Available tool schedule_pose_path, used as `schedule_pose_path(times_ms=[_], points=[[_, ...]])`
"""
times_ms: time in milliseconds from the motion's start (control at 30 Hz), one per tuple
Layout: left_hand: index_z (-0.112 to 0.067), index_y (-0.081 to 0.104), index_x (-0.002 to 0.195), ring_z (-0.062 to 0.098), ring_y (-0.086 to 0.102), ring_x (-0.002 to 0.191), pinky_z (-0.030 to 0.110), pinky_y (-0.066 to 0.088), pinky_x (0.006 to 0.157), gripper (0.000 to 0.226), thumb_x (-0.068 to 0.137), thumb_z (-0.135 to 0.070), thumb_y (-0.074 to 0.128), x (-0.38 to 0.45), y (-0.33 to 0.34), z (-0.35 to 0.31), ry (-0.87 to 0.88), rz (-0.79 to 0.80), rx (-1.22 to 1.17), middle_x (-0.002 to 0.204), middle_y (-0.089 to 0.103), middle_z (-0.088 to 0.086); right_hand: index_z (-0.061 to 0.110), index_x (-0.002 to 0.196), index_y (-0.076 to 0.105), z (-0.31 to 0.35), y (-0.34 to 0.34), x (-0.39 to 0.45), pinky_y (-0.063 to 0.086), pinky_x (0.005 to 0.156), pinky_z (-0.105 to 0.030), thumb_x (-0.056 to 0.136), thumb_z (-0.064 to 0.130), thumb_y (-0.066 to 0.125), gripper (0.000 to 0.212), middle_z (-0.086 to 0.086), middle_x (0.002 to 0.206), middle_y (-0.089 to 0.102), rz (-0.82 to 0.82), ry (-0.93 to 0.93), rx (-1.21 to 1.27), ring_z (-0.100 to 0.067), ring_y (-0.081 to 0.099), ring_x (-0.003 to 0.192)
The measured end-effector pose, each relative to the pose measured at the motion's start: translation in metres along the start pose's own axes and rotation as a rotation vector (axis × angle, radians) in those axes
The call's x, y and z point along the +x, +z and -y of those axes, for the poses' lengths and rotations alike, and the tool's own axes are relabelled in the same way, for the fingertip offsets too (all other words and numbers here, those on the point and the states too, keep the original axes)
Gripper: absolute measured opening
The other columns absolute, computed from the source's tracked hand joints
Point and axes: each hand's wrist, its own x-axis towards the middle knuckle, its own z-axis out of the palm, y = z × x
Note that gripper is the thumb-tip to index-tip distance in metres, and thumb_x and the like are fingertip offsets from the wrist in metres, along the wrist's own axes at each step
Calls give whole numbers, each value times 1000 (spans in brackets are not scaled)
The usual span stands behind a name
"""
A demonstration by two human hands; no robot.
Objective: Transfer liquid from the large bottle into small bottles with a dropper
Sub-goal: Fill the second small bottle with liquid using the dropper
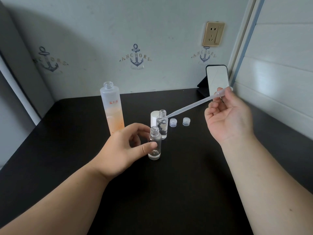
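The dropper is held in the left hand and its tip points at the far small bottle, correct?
Not quite. The head view shows the right hand holding the dropper; its tip does point at the far small bottle.

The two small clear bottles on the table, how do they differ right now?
The near small bottle is held by the left hand, thumb on its front; the far small bottle stands untouched by any hand. The dropper, pinched in the right hand, points its tip at the far bottle's neck, not the near one's. The far bottle stands beside the white cap. Both are upright, clear and uncapped.
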Motion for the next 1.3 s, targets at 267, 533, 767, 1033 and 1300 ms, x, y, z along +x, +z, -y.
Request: schedule_pose_path(times_ms=[267,533,767,1033,1300], points=[[-36,56,107,3,60,80,21,48,68,27,84,-22,62,4,-8,4,-71,-716,-68,93,62,-13,8,91,76,-1,0,1,43,51,-21,92,22,71,16,0,76,67,-3,6,23,-12,53,56],[-28,31,154,4,55,107,23,43,83,79,88,-44,72,20,-10,19,-336,-609,-8,125,50,-19,7,82,78,-1,0,1,46,54,-21,92,21,72,18,-1,77,67,3,-6,23,-12,58,58],[-43,44,116,-6,55,81,15,36,63,32,94,-41,68,18,-9,22,-352,-592,58,94,55,-27,6,74,77,-1,1,0,51,59,-22,91,15,71,20,-4,81,73,22,-27,18,-14,66,66],[-52,48,114,-12,60,90,15,43,69,41,88,-35,75,12,-7,9,-239,-538,90,99,62,-29,5,76,78,-2,2,-1,55,67,-24,93,14,70,21,-5,85,75,56,-53,49,-17,73,79],[-61,47,100,-24,48,97,15,37,71,44,85,-33,77,10,-5,3,-167,-493,165,102,56,-40,7,76,78,-2,3,-2,54,67,-22,94,15,69,22,-3,85,75,77,-74,19,-15,73,79]])
